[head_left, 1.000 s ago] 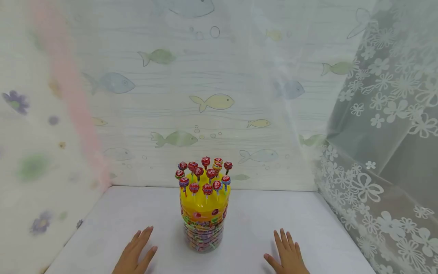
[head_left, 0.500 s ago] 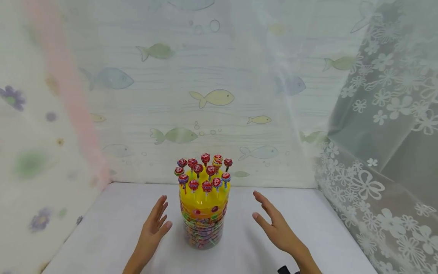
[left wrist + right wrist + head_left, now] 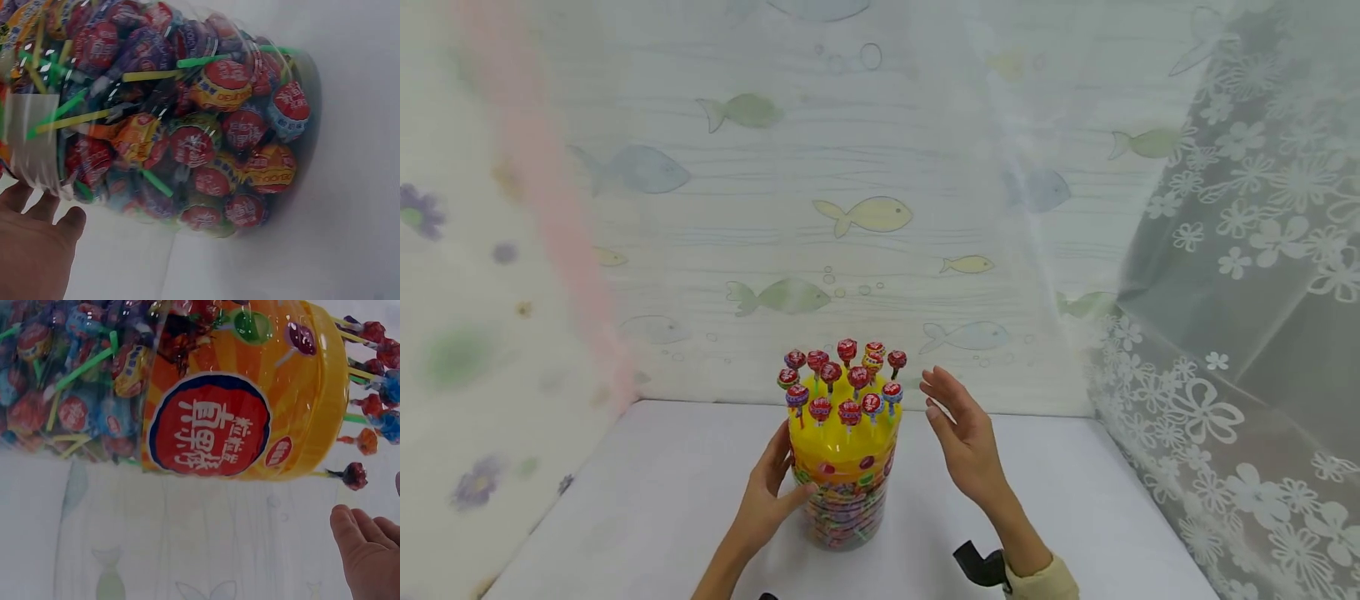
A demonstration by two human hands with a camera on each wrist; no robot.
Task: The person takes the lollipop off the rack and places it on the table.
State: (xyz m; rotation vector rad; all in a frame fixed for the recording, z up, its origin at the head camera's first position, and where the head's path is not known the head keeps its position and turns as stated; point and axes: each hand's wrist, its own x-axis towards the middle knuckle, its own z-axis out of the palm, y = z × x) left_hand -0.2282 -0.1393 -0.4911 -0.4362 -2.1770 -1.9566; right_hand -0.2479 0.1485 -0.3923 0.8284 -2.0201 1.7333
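A clear plastic jar [image 3: 844, 517] full of wrapped lollipops stands upright on the white table, with a yellow lid [image 3: 842, 437]. Several lollipops [image 3: 848, 412] stick up out of that lid. My left hand [image 3: 763, 496] holds the jar's left side, thumb across the front and fingers curving behind; in the left wrist view the hand [image 3: 37, 244] meets the jar's wall, fingertips partly hidden. My right hand [image 3: 966, 437] is raised just right of the lid, fingers extended, touching nothing. The right wrist view has this hand [image 3: 372, 550] close to a dark red lollipop [image 3: 355, 475] but apart from it.
The white table [image 3: 647, 492] reaches back to a curtain printed with fish [image 3: 880, 217]. A flowered sheet [image 3: 467, 333] hangs at the left, and a sheer flowered one [image 3: 1240, 400] at the right. A black device [image 3: 981, 565] is strapped at the right wrist.
Both hands have risen from low beside the jar. The left has come inward and taken hold of the jar's side; the right has moved up and inward to lollipop height.
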